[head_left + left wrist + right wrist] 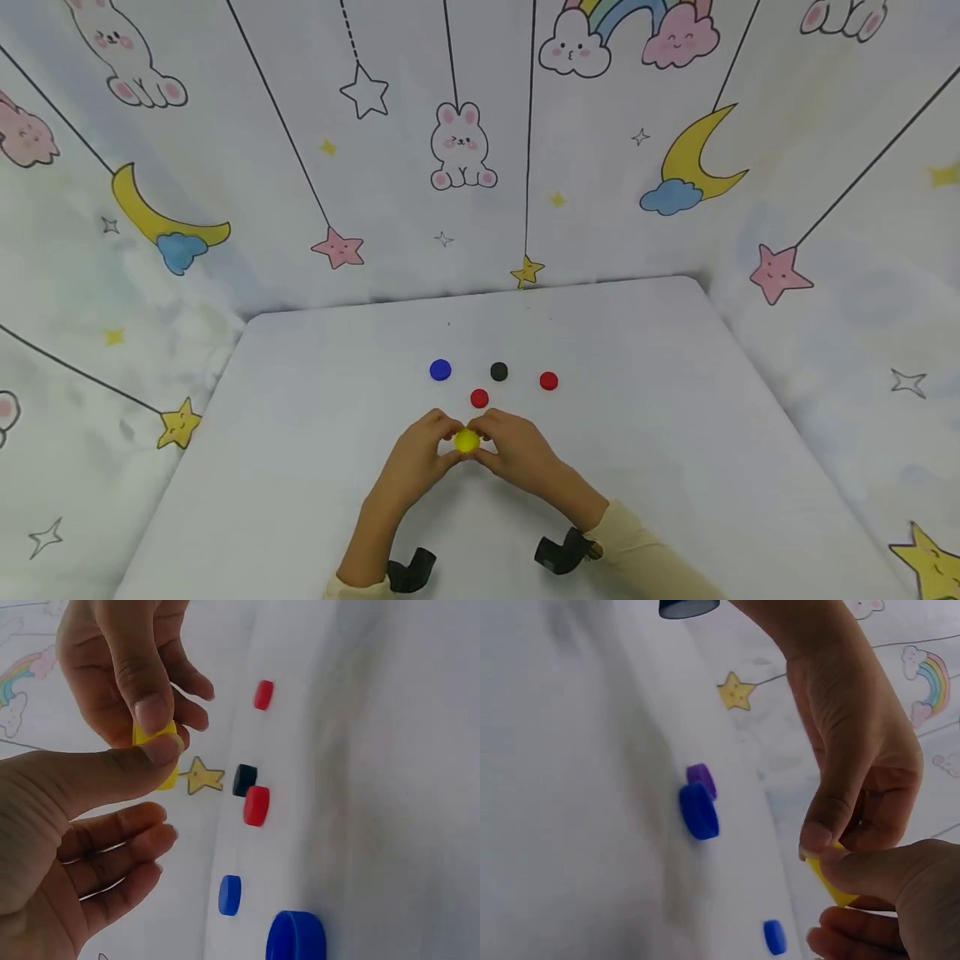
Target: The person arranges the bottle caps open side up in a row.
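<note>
Above the white table, both hands meet at a yellow bottle cap (467,441). The left hand (420,454) pinches the cap between thumb and fingers from the left. From the right, the right hand (521,450) pinches the same cap. In the left wrist view the two thumbs lie close together on the yellow cap (171,778) and hide much of it. Just beyond the hands lie a red cap (479,398), a black cap (498,372), another red cap (549,381) and a blue cap (440,370).
A larger blue cap (699,811) and a purple cap (702,781) show in the right wrist view; the hands and arms likely hide them from the head view. Black wrist mounts (562,552) sit at both wrists. A printed curtain (397,192) stands behind the table (675,375).
</note>
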